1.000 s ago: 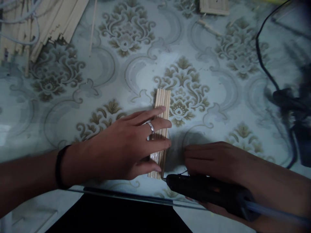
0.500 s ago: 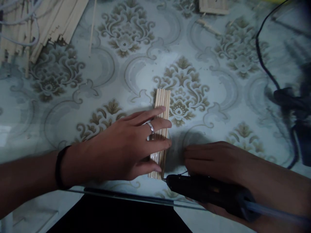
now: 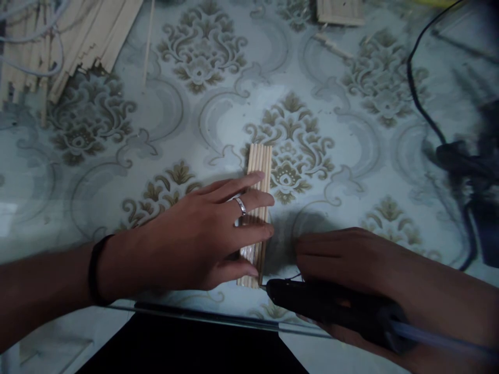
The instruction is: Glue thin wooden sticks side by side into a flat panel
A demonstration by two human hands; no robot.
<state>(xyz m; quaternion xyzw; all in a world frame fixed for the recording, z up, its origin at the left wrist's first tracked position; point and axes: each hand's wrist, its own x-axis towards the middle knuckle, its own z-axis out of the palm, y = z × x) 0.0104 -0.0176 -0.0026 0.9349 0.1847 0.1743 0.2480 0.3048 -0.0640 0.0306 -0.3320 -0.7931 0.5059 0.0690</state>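
Note:
A narrow row of pale wooden sticks (image 3: 259, 158), laid side by side, rests on the table near its front edge. Across it lie the spread fingers of my left hand (image 3: 210, 223), holding the row down, with the thumb near its lower end. Shiny glue-like patches show on the sticks between the fingers. My right hand (image 3: 351, 259) is closed around a black glue gun (image 3: 323, 301). The gun's nozzle touches or nearly touches the lower right corner of the row. A translucent glue stick (image 3: 436, 335) juts from the gun's back end.
Many loose wooden sticks (image 3: 93, 36) and a white cable (image 3: 58, 52) lie at the far left. A wooden panel (image 3: 340, 13) sits at the back. A black cord (image 3: 415, 88) runs down the right side. The patterned table (image 3: 230, 124) ends at a glass edge in front.
The view has shifted very slightly. Both hands, the row of sticks and the glue gun keep nearly the same places, the nozzle still at the lower right corner.

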